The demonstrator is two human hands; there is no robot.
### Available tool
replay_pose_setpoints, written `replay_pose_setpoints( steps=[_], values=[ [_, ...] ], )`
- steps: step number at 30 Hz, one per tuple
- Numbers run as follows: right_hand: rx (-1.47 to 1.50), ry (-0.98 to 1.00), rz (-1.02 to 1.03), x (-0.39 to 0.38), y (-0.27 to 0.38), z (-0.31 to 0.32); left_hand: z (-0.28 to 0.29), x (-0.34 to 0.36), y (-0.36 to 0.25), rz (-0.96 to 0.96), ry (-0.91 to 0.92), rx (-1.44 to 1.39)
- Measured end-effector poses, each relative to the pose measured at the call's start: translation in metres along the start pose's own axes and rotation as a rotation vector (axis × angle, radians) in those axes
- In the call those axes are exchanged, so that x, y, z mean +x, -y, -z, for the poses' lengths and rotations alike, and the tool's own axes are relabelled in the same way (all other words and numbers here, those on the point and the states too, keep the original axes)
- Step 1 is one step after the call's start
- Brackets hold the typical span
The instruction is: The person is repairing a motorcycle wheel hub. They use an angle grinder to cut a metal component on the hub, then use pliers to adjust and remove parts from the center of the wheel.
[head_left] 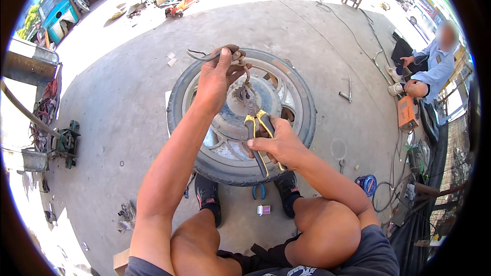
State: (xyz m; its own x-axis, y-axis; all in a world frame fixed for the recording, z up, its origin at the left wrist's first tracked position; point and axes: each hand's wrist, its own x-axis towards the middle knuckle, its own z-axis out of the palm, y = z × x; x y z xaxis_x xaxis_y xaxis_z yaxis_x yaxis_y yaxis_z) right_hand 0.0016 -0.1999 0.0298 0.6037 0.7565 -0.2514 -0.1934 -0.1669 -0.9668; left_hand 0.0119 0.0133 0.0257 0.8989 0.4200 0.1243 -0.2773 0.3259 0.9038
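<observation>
A spoked wheel with a black tyre [305,84] lies flat on the floor between my feet, its round metal hub [223,122] facing up. Above its far half, my left hand [214,76] is closed around a bundled cable [203,58], whose loose end sticks out to the left. From the bundle the cable runs down toward the hub's centre. My right hand [280,143] grips pliers [263,120] by their black and yellow handles. The worn jaws meet the cable just over the hub centre; whether they are clamped on it cannot be made out.
At the right sits a person [432,74] beside an orange machine [407,113]. A T-shaped wrench [348,92], a blue round tin [366,185], a blue-handled tool [259,191] and a small box [264,209] lie on the floor. A green vise [68,144] stands left; cables trail along the right.
</observation>
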Motion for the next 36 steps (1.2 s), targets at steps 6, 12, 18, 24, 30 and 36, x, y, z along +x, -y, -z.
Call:
replay_pose_setpoints(
  steps=[6, 12, 18, 24, 30, 36],
  values=[
    [0.025, -0.099, -0.003, 0.013, 0.002, 0.028, -0.006, -0.001, -0.001, 0.031, -0.013, -0.014],
    [0.121, -0.017, -0.059, 0.014, 0.002, 0.03, -0.006, -0.003, -0.003, 0.034, -0.021, 0.005],
    [0.13, -0.005, -0.006, 0.015, -0.001, 0.032, -0.006, -0.003, -0.003, 0.036, -0.017, 0.014],
    [0.207, -0.058, -0.026, 0.01, 0.002, 0.03, -0.003, -0.002, 0.0, 0.027, -0.023, 0.021],
    [0.045, 0.105, -0.082, 0.005, 0.009, 0.015, -0.003, -0.001, 0.001, -0.002, -0.018, 0.035],
    [0.057, 0.07, -0.075, 0.014, 0.003, 0.004, -0.004, -0.001, 0.0, -0.006, -0.027, 0.063]
  ],
)
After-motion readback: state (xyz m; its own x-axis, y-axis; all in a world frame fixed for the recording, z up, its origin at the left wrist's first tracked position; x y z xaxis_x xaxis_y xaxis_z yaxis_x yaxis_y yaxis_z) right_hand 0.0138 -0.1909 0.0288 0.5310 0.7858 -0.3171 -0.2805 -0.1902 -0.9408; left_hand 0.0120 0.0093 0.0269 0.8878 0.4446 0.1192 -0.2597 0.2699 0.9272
